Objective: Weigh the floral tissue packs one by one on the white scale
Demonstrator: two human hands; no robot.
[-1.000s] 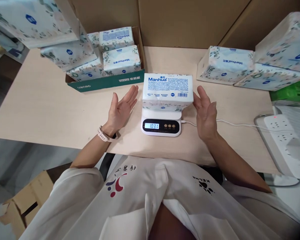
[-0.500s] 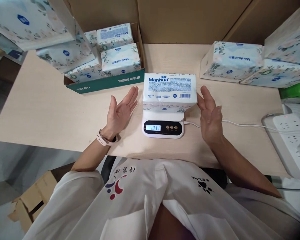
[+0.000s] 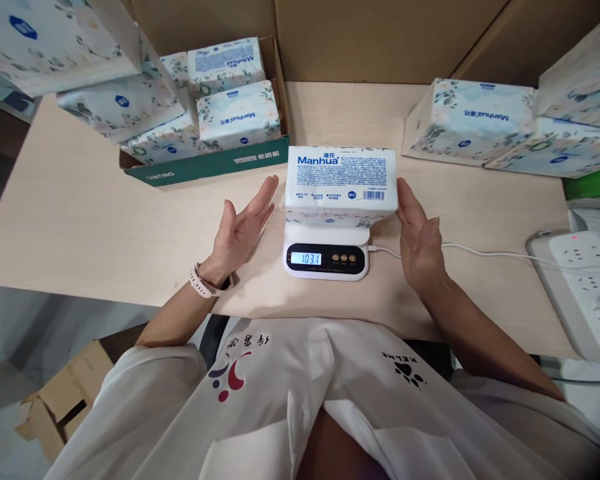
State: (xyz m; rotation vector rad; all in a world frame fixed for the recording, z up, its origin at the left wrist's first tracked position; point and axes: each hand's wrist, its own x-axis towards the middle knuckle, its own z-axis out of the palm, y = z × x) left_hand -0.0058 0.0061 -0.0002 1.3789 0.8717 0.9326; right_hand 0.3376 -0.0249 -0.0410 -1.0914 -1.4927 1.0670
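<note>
A pack of tissues [image 3: 340, 179] printed "Manhua" rests on a white digital scale [image 3: 326, 269], overhanging its platform on the right. The lit display [image 3: 307, 259] reads about 103.1. To the left of the pack, my left hand [image 3: 239, 230] is held with fingers stretched out, apart from it and holding nothing. My right hand [image 3: 419, 240] is open at the pack's right side, its fingertips very near the pack; whether they touch it I cannot tell. A white cable [image 3: 480, 254] runs from the scale behind my right hand.
A green-fronted carton [image 3: 205, 167] at the back left holds several tissue packs, with more stacked at its left. Other tissue packs [image 3: 480, 120] stand at the back right. A white power strip [image 3: 583, 273] lies at right. Brown cardboard [image 3: 370, 40] closes off the rear.
My right hand's fingers have come closer together beside the pack. My left hand stays almost in place, and the display reading is the same. The view has shifted slightly.
</note>
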